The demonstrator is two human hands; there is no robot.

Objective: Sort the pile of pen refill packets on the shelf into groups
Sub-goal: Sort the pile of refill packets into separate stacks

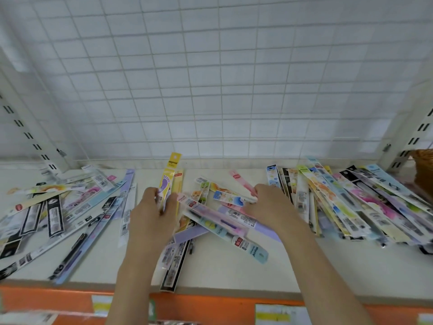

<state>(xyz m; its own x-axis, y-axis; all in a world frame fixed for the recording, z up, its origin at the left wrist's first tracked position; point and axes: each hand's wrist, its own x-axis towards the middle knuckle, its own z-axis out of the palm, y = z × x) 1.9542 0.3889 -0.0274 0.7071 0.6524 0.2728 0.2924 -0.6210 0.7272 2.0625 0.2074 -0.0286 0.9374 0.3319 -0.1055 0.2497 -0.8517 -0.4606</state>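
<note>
Yellow packet [166, 184] at frame centre is pinched upright in the left hand [153, 208], while the right hand [269, 202] curls round a pink packet [241, 181]; lift each clear before grouping

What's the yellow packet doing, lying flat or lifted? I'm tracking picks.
Lifted. The left hand grips the yellow packet by its lower end, its top tilted up above the shelf.

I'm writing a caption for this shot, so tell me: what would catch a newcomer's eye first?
First, the two bare arms reaching into the middle: the left hand grips an upright yellow packet, the right hand pinches a colourful cartoon-print packet. Next, the bright refill packets spread over the white shelf, heaped at far left and far right, under a white wire grid.
</note>
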